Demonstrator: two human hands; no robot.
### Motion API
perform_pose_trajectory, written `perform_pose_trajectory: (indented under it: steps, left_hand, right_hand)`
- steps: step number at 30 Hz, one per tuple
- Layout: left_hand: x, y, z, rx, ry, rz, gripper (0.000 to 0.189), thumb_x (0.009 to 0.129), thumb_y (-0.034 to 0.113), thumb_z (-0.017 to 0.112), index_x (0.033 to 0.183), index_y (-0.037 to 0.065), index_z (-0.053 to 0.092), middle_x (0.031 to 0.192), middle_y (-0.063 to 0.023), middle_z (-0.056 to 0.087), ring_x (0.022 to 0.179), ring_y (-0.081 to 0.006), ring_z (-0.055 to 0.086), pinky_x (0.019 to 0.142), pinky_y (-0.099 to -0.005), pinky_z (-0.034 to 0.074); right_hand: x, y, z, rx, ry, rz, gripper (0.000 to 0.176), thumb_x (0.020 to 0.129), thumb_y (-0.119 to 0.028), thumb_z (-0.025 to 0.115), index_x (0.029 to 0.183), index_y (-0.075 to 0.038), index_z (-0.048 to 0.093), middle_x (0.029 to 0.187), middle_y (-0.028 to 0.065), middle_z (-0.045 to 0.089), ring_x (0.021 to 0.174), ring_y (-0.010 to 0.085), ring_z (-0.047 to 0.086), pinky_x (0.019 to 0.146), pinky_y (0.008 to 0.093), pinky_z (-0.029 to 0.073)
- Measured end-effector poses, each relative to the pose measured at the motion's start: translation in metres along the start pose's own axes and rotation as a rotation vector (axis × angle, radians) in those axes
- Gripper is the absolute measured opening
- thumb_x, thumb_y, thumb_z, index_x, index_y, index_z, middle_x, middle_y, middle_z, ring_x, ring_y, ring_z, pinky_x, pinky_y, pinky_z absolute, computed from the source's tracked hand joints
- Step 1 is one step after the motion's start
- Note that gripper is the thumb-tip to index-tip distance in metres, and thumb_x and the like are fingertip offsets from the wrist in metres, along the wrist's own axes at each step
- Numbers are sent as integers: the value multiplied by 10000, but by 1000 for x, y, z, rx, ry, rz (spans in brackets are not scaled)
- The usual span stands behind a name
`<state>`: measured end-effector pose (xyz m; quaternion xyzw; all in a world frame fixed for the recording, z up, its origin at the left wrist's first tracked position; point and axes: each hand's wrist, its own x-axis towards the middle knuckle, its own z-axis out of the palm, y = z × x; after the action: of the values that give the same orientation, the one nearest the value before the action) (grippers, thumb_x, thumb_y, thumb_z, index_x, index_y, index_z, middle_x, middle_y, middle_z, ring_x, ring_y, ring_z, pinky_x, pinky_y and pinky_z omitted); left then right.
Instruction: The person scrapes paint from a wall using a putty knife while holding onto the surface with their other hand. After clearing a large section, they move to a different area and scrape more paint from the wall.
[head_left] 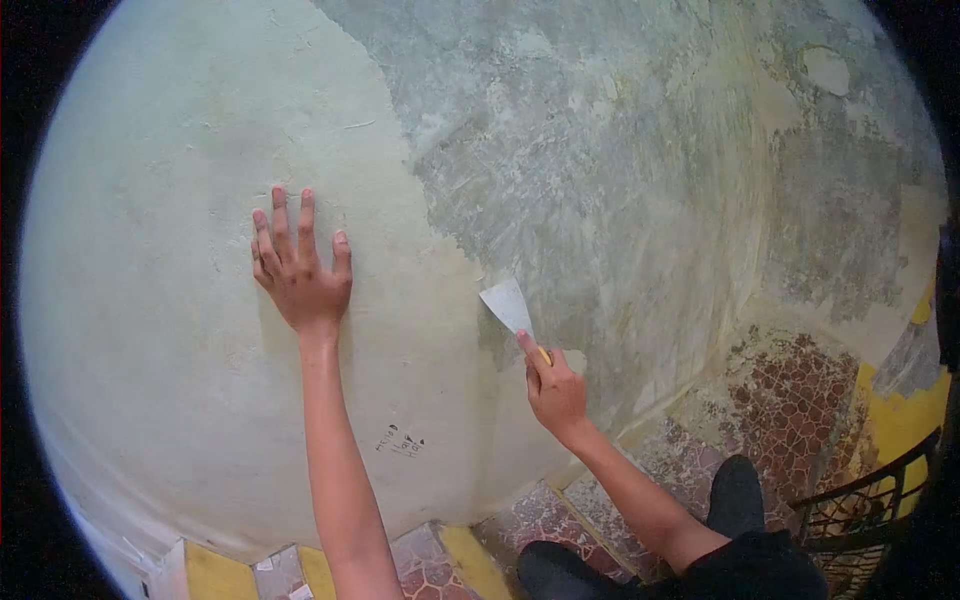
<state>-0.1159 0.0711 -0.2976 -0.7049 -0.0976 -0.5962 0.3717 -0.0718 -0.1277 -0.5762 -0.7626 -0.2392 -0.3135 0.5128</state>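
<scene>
My left hand [305, 278] lies flat on the pale painted part of the wall [180, 330], fingers spread and holding nothing. In my right hand [557, 388] is a putty knife [509, 306] with a yellow handle, its index finger stretched along toward the blade. The wide metal blade rests at the ragged edge between the pale paint and the bare grey wall [600, 180]. Small dark handwriting [400, 441] marks the paint below, between my two arms.
Steps with yellow [220, 573] and reddish patterned tiles run along the wall's foot. Flakes litter the tiled floor [790, 390] at right. A dark metal railing [870, 505] stands lower right. My dark shoes [738, 497] are on the steps.
</scene>
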Motion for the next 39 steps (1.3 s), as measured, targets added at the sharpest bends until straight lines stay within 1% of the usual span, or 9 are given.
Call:
perform_pose_trajectory:
  steps: [11, 19, 23, 25, 28, 31, 35, 37, 39]
  left_hand:
    - [1, 3, -6, -63, -10, -19, 587, 897, 344, 549, 1469, 302, 425, 1584, 30, 321, 1454, -255, 266, 1171, -430, 206]
    - [1, 4, -8, -83, -12, -23, 576, 893, 340, 557, 1456, 290, 447, 1575, 27, 340, 1447, -264, 283, 1166, -436, 214]
    - [1, 5, -8, -82, -10, -36, 567, 894, 337, 554, 1450, 290, 456, 1571, 28, 349, 1445, -262, 290, 1166, -431, 214]
    - [1, 4, -6, -79, -2, -28, 569, 895, 340, 553, 1453, 293, 452, 1573, 30, 346, 1445, -261, 290, 1167, -432, 212]
    - [-1, 3, -4, -78, -1, -26, 575, 898, 347, 551, 1460, 299, 442, 1576, 34, 339, 1447, -260, 289, 1169, -433, 209]
    - [0, 3, -4, -76, -2, -19, 582, 900, 356, 551, 1467, 305, 431, 1578, 36, 333, 1449, -258, 285, 1172, -433, 205]
    - [0, 2, -5, -84, 1, -18, 589, 898, 352, 557, 1470, 309, 427, 1579, 36, 331, 1449, -253, 285, 1176, -430, 201]
    - [0, 1, -3, -75, 0, -14, 590, 896, 349, 559, 1469, 310, 428, 1578, 37, 332, 1448, -252, 287, 1175, -428, 201]
    - [-2, 2, -3, -68, -5, -14, 591, 894, 345, 560, 1469, 311, 429, 1578, 38, 333, 1446, -251, 289, 1175, -427, 202]
  right_hand:
    - [5, -5, -4, -42, -15, -31, 636, 899, -116, 595, 1482, -294, 412, 833, 106, 532, 549, 321, 601, 478, 435, 503]
    - [-4, -15, 19, 41, 32, 54, 651, 885, -106, 609, 1479, -290, 419, 847, 120, 526, 555, 315, 583, 485, 428, 507]
    - [-8, -19, 22, -1, 58, 61, 644, 886, -104, 610, 1477, -280, 425, 857, 116, 536, 559, 306, 580, 495, 420, 511]
    - [-8, -18, 23, 71, 39, 76, 634, 888, -113, 611, 1474, -276, 431, 868, 117, 546, 557, 300, 583, 503, 411, 516]
    - [24, -33, 23, 43, 123, 67, 627, 892, -120, 608, 1473, -280, 433, 881, 119, 550, 566, 297, 589, 500, 404, 516]
    - [-1, -26, 16, 14, 14, 69, 623, 894, -126, 606, 1473, -280, 433, 874, 114, 552, 575, 296, 594, 503, 405, 515]
    - [5, -20, 18, 32, 27, 85, 625, 895, -127, 606, 1473, -286, 431, 859, 106, 552, 584, 300, 600, 510, 417, 518]
    - [16, -27, 21, 28, 92, 69, 622, 895, -123, 605, 1469, -290, 434, 845, 105, 549, 590, 307, 604, 516, 428, 521]
    - [2, -24, 12, 18, 46, 73, 615, 894, -119, 604, 1463, -289, 442, 844, 107, 547, 591, 310, 605, 514, 431, 518]
